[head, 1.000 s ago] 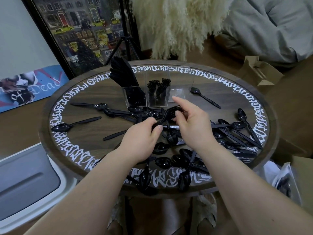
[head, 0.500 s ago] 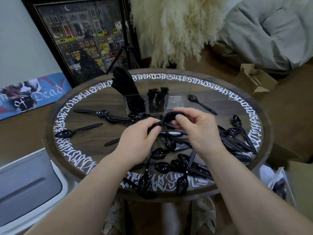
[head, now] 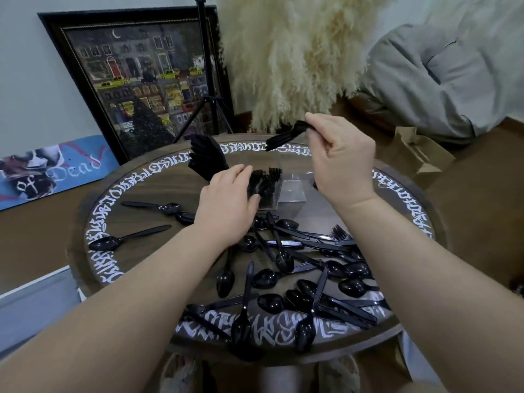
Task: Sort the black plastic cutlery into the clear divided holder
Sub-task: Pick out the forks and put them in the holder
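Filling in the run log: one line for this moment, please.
right hand: holds forks raised | left hand: at holder, grip unclear | table: spoons loose

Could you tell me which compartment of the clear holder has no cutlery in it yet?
The right-hand compartment: it shows clear through, while the left holds knives and the middle holds forks.

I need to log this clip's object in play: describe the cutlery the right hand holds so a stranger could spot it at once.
Start at the round wooden table with white lettering around its rim. Above its far edge, the right hand pinches a small bundle of black forks, their handles slanting down to the left. Unlike the loose spoons and knives lying on the table, this bundle is in the air.
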`<action>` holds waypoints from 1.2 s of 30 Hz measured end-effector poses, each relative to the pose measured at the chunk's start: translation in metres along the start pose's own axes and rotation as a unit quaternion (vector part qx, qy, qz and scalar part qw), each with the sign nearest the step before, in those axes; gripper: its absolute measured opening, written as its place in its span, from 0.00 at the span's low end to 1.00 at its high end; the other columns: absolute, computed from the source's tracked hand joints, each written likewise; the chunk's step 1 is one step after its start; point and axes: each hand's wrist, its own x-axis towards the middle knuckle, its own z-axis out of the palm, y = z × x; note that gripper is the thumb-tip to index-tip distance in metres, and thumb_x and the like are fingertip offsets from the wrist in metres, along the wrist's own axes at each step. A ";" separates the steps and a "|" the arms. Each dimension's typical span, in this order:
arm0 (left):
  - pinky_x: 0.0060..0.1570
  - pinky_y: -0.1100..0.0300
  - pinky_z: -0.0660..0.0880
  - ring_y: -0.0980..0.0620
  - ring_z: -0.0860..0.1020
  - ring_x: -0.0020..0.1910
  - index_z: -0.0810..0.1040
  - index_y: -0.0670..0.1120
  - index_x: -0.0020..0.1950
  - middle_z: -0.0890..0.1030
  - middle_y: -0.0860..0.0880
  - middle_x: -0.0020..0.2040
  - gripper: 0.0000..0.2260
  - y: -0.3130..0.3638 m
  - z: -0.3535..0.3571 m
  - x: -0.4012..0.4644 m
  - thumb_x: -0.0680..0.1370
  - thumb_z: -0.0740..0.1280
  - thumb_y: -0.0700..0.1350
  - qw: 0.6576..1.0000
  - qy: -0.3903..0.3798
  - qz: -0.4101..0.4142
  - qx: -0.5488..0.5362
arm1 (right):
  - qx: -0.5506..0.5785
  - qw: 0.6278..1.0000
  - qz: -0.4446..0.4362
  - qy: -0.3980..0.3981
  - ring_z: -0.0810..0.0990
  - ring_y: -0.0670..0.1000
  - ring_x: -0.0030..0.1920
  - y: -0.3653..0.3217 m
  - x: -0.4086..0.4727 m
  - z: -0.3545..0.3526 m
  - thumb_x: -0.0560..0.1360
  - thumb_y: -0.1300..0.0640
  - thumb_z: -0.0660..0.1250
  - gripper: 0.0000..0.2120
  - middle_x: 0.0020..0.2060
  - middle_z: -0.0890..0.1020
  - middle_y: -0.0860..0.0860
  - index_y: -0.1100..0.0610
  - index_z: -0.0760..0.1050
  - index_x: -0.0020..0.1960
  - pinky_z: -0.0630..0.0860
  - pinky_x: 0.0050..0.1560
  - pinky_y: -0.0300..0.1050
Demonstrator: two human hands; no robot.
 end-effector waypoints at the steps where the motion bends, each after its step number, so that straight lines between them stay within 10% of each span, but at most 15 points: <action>1: 0.69 0.47 0.61 0.47 0.57 0.74 0.58 0.48 0.77 0.60 0.50 0.76 0.26 -0.001 0.003 0.002 0.80 0.59 0.52 1.000 -0.010 -0.005 0.010 | -0.015 1.000 -0.018 -0.015 0.82 0.48 0.48 0.005 0.001 0.009 0.73 0.67 0.66 0.10 0.47 0.85 0.56 0.63 0.82 0.52 0.69 0.55 0.27; 7: 0.66 0.47 0.63 0.48 0.60 0.72 0.55 0.47 0.77 0.61 0.51 0.75 0.27 -0.003 0.017 0.004 0.80 0.59 0.51 0.999 -0.014 0.005 0.030 | -0.075 0.983 -0.059 -0.158 0.84 0.57 0.44 0.029 -0.014 0.049 0.72 0.65 0.65 0.11 0.44 0.85 0.58 0.62 0.83 0.50 0.79 0.47 0.46; 17: 0.67 0.48 0.61 0.49 0.57 0.73 0.50 0.48 0.78 0.58 0.53 0.76 0.30 -0.006 0.023 0.002 0.80 0.59 0.50 1.000 -0.010 0.006 0.024 | -0.157 0.892 0.053 -0.420 0.63 0.57 0.70 0.033 -0.022 0.049 0.77 0.68 0.55 0.27 0.72 0.68 0.51 0.54 0.61 0.75 0.61 0.69 0.49; 29: 0.65 0.47 0.66 0.45 0.65 0.69 0.60 0.46 0.76 0.65 0.48 0.72 0.27 0.003 0.023 -0.019 0.77 0.63 0.44 0.997 0.061 0.026 -0.041 | -0.120 0.911 0.127 -0.373 0.61 0.53 0.73 0.034 -0.039 0.011 0.77 0.69 0.55 0.30 0.75 0.62 0.51 0.55 0.57 0.77 0.62 0.70 0.48; 36: 0.58 0.48 0.69 0.44 0.71 0.60 0.70 0.47 0.70 0.72 0.47 0.64 0.23 0.027 0.042 -0.039 0.75 0.66 0.43 0.994 0.075 0.063 -0.054 | -0.098 0.931 0.204 -0.287 0.73 0.48 0.57 0.048 -0.081 -0.061 0.76 0.68 0.58 0.27 0.67 0.71 0.49 0.53 0.65 0.73 0.66 0.54 0.38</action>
